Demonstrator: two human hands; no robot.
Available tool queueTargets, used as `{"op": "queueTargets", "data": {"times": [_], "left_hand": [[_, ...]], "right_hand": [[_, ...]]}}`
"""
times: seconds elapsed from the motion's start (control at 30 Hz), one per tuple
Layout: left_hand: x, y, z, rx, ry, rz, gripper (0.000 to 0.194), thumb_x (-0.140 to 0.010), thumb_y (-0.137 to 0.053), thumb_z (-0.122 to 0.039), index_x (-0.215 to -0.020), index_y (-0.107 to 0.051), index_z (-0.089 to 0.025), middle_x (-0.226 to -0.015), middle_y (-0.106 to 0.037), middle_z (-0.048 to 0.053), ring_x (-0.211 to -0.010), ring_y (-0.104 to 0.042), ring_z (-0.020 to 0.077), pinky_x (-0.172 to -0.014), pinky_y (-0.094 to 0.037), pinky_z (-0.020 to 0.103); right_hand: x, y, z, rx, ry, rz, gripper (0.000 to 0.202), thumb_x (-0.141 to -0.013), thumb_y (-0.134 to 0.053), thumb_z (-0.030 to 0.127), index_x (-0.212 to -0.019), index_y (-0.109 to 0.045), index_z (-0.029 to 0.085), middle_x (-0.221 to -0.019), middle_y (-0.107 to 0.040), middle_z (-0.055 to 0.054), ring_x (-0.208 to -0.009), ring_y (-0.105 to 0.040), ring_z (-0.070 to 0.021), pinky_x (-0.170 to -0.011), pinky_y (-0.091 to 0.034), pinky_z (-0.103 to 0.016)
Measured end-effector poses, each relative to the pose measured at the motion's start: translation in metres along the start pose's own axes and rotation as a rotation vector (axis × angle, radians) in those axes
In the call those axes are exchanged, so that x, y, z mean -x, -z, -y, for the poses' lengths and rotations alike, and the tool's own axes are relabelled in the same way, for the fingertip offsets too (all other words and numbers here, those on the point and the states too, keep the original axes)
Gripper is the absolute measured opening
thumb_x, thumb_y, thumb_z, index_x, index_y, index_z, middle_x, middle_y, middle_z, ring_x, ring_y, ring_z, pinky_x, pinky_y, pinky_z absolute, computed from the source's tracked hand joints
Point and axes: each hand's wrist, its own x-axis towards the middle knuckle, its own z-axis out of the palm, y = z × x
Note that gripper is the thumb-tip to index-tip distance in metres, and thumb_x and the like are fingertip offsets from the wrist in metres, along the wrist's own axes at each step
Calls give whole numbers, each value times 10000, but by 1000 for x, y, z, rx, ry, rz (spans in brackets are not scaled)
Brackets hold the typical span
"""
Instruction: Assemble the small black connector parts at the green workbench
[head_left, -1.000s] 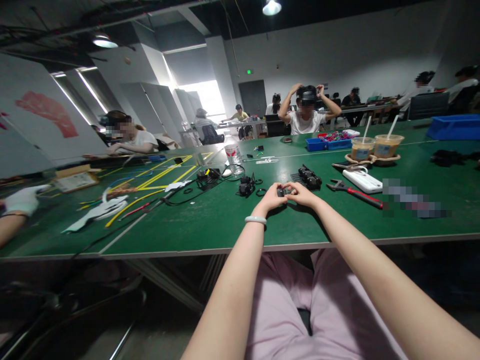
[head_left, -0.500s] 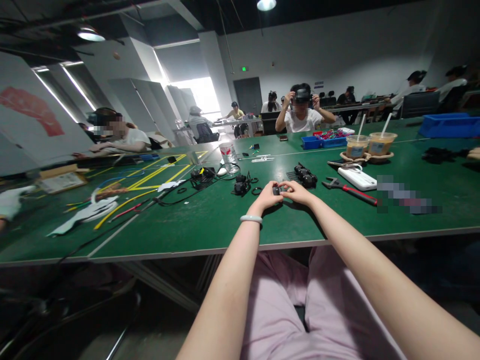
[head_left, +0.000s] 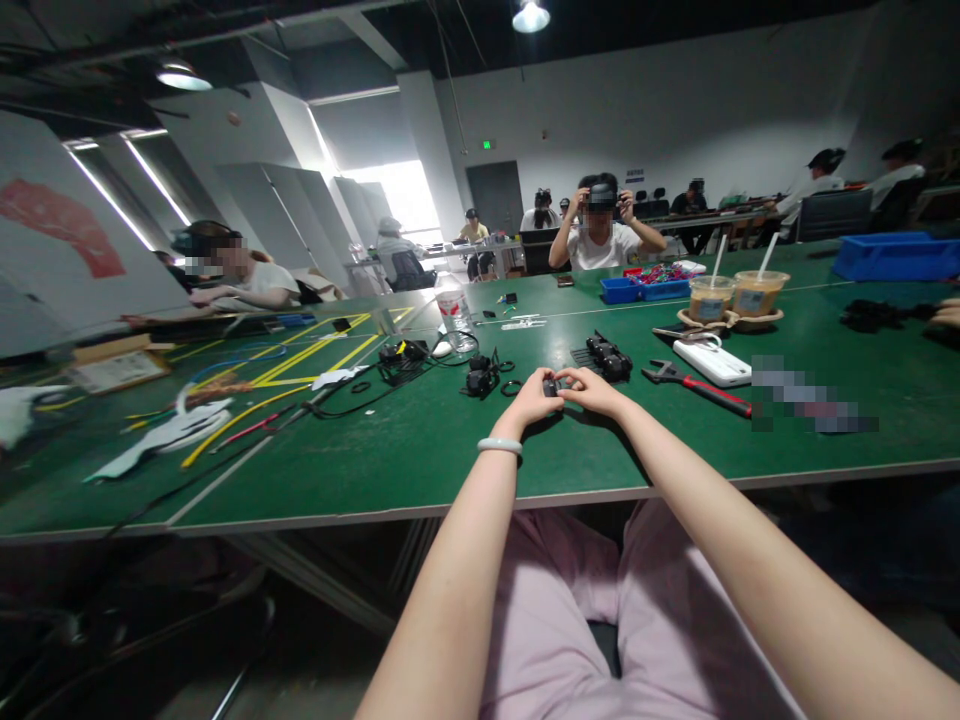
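Note:
My left hand (head_left: 536, 397) is closed round a small black part (head_left: 550, 387) above the green table (head_left: 420, 450). My right hand (head_left: 595, 391) meets it from the other side, its fingers bent against the same part. Much of the part is hidden by the fingers. Just beyond my hands lie a black assembly (head_left: 608, 357) on the right and a smaller black piece (head_left: 480, 376) on the left, with a black ring (head_left: 511, 388) beside it.
Red-handled pliers (head_left: 709, 390), a white power bank (head_left: 712, 362) and two drink cups (head_left: 759, 293) stand or lie at right. Left are cables, a white glove (head_left: 169, 436) and a plastic bottle (head_left: 454, 312). Across the table a person (head_left: 601, 235) touches a headset.
The camera view has shifted slightly. My hands stay together on the small black part. At the far left, a gloved hand has moved.

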Motion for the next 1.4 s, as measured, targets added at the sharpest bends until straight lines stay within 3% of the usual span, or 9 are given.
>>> {"op": "queueTargets", "data": {"times": [0.53, 1.4], "left_hand": [[-2, 0, 0, -1, 2, -6, 431, -531, -550, -135, -947, -438, -116, -860, -488, 30, -751, -451, 115, -700, -377, 245], [-1, -1, -3, 0, 10, -1, 415, -530, -540, -126, -930, -430, -124, -827, -467, 17, -703, -427, 95, -653, -372, 223]], "right_hand": [[9, 7, 24, -53, -21, -15, 316, -638, -553, 223, -950, -569, 177, -713, -473, 12, -554, -410, -60, -604, -367, -223], [4, 3, 11, -18, 4, -15, 328, -640, -544, 258, -956, -559, 172, -699, -453, 22, -533, -375, -49, -590, -358, -209]]}}
